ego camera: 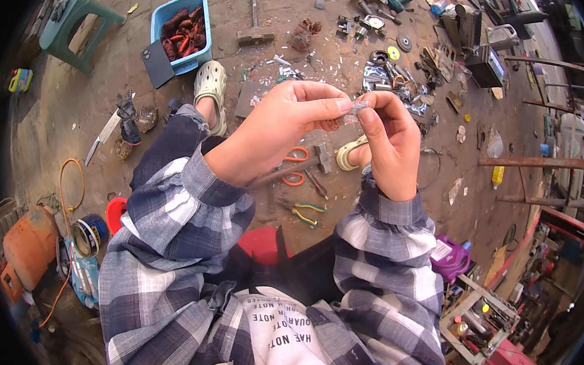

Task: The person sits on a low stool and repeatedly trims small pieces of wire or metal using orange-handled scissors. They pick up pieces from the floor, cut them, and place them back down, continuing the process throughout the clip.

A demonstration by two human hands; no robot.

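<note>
My left hand (297, 116) and my right hand (391, 133) meet above the ground, each pinching one side of a small greyish piece (358, 107) between thumb and fingers. Some reddish-brown strands, perhaps copper wire, show under the left fingertips. Below the hands lie orange-handled scissors (293, 178), a hammer (323, 158) and pliers with green and yellow handles (306, 213). Beyond them, small metal parts (402, 83) are heaped on the ground, with white scraps (285, 69) scattered nearby. The exact make-up of the held piece cannot be told.
A blue plastic bin (207, 31) holds reddish-brown coils, with a phone (158, 64) leaning at its corner. At left are a green stool (73, 21) and a knife (104, 131) beside a dark glove (128, 118). A sledgehammer (255, 36) lies ahead; a purple jug (449, 257) stands at right.
</note>
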